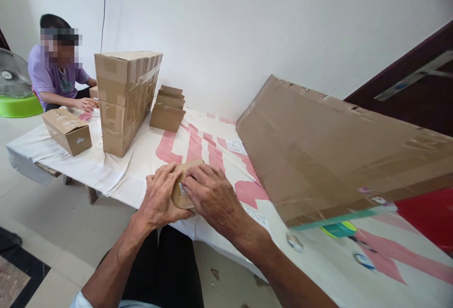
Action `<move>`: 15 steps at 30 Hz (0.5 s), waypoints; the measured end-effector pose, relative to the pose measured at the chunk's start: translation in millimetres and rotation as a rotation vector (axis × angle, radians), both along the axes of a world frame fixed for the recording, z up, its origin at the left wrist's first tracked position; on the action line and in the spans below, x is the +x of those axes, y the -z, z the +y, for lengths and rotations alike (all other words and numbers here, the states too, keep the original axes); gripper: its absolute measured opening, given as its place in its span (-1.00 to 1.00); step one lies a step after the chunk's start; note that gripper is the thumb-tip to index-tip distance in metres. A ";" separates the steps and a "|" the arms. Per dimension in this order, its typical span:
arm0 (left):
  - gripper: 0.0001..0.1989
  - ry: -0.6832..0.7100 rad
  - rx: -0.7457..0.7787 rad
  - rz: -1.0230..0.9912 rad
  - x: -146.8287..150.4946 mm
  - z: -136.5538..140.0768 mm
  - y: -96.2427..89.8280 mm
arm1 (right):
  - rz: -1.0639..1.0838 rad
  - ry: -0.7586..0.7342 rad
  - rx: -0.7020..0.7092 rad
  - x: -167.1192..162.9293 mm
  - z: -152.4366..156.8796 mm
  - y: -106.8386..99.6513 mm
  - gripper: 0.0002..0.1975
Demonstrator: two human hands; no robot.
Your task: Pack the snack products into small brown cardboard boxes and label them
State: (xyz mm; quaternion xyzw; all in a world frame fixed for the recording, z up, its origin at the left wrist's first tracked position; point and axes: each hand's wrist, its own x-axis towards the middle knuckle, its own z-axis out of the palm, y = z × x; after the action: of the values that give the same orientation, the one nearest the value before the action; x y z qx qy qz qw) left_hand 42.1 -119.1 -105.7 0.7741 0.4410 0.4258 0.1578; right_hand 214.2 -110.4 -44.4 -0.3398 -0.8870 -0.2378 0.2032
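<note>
A small brown cardboard box [184,199] is held near the front edge of the cloth-covered table. Along its left side my left hand [161,197] grips it, thumb at the near edge and fingers at the far side. Curled over the box's right part is my right hand [210,187]. Its thumb and fingertips press close to a small white label [182,188] with dark print on the box's face. The right hand covers much of that face.
Stacked cartons [113,109], a single carton [67,131] and open-flapped boxes [167,112] stand left. A large cardboard carton [336,152] leans across the right side. Near it lie a tape roll [364,260] and a green bowl [339,229]. Another person [62,72] sits at the far left.
</note>
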 end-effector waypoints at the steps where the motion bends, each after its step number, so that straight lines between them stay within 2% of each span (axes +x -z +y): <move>1: 0.02 0.001 0.003 0.000 0.6 -0.2 -0.4 | -0.002 0.000 -0.005 0.1 1.4 -0.4 -0.78; 7: 0.06 0.002 0.009 0.015 4.3 -1.5 -2.3 | 0.013 -0.002 -0.033 -0.5 7.4 0.6 -0.80; 15: 0.00 -0.001 0.017 0.008 5.1 -0.5 -1.6 | 0.124 -0.093 -0.090 5.1 4.1 5.8 -0.77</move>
State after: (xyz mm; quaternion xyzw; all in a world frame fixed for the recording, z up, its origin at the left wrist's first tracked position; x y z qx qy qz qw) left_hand 47.2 -119.6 -104.1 0.7770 0.4386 0.4264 0.1490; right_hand 219.3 -106.3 -50.2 -0.3211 -0.8973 -0.1665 0.2531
